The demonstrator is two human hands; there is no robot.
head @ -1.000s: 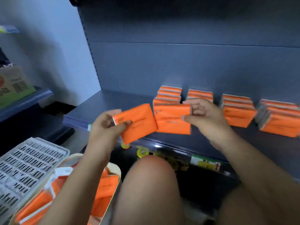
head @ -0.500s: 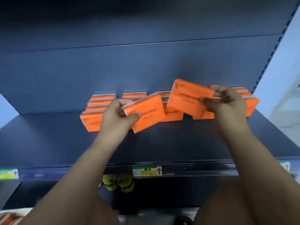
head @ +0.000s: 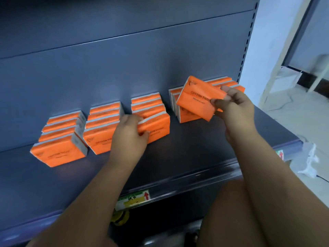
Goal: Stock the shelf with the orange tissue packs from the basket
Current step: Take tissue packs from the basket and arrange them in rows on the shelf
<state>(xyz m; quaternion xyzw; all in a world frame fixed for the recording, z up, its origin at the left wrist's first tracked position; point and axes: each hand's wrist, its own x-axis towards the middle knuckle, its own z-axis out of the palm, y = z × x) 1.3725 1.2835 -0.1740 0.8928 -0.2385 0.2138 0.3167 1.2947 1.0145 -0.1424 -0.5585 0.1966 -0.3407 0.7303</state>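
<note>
The shelf (head: 192,150) is a dark blue-grey board with a back panel (head: 124,59) of the same colour; along the rear of it the orange tissue packs (head: 60,139) stand on edge in five short rows running front to back, each row set slightly apart from the next. The person crouches in front with both bare arms reaching in. The left hand (head: 131,132) is clenched round the left end of a front pack (head: 158,127); thumb on the printed face, fingers curled over the top edge; this pack stands upright at the front of the middle row, touching the pack behind it, and its lower edge looks to be down on the shelf. The right hand (head: 235,107) pinches a tilted pack (head: 197,98) by its right end, thumb in front and fingertips behind; it is held in the air, left corner raised, just above and in front of the fourth row, with "COTTON TISSUE" legible across its face. The fifth row shows partly behind that hand, hard against the right upright. On the shelf's front lip, between the two forearms, sits a green and yellow price label (head: 133,200) with a red arrow. To the right, some crumpled white wrapping (head: 309,161) lies on the pale floor (head: 293,122).
</note>
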